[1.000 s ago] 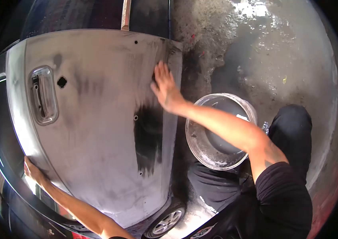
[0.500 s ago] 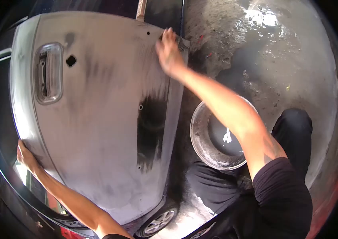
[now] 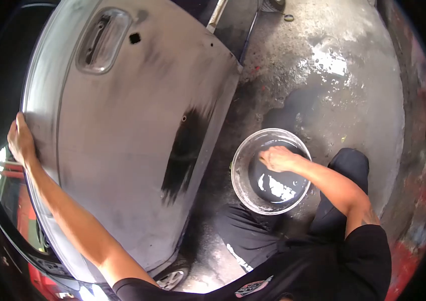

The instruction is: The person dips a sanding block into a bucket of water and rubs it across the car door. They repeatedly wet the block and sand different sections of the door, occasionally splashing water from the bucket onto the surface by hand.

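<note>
My left hand [image 3: 21,142] holds the window-side edge of a car door [image 3: 107,130], its fingers partly hidden at that edge. The door's grey surface looks sanded, with a handle recess [image 3: 103,41], a dark square hole [image 3: 134,38] and a black patch [image 3: 185,150] near its lower side. My right hand [image 3: 279,158] is over the mouth of a round bucket [image 3: 241,188], with its fingers bunched and pointing down. I cannot tell what is in them. Dark liquid [image 3: 268,193] in the bucket reflects bright light.
Wet concrete floor [image 3: 353,110] spreads beyond the bucket. My bent knee [image 3: 351,163] is close at its right side. A car wheel [image 3: 173,278] shows below the door, and a light-coloured strip [image 3: 217,16] sticks out at its far edge.
My right hand has left the door's far lower corner and come back over the bucket. My left hand stays at the door edge. The view has shifted and turned.
</note>
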`<state>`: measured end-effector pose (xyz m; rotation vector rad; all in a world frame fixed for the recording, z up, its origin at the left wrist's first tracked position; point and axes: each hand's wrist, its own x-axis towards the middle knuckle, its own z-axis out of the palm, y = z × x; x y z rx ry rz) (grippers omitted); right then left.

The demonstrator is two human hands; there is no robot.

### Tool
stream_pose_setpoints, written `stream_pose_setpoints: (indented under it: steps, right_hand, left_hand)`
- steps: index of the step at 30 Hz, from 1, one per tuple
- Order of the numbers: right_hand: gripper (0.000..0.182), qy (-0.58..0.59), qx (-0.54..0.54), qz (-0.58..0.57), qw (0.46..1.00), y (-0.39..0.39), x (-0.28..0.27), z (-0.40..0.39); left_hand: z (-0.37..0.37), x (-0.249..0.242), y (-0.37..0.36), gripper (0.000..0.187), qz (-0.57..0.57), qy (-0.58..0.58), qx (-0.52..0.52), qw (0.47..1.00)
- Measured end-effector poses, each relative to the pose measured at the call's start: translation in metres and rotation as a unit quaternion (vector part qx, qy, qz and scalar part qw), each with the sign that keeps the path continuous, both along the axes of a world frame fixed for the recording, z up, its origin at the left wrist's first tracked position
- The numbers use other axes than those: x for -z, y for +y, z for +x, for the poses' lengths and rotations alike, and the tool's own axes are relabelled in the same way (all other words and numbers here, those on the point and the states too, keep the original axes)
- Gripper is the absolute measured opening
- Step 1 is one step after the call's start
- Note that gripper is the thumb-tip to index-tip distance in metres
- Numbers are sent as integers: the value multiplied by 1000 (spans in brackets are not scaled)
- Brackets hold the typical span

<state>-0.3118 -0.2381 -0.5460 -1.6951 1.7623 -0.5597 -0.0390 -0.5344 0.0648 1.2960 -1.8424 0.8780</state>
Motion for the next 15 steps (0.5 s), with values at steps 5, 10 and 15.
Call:
stream_pose_setpoints:
  steps: [5,10,15]
  right_hand:
    - [28,169,-108,84,976,-6,91,-16]
    - [28,88,36,129,987,-13,39,-15]
    - [21,-59,157,-164,972,-26,65,-29]
  left_hand:
    - [-10,24,20,50,-59,-3,7,998]
    - [-71,249,149,15,-90,-108,432,891]
    - [-111,601,237,25,635,-89,324,696]
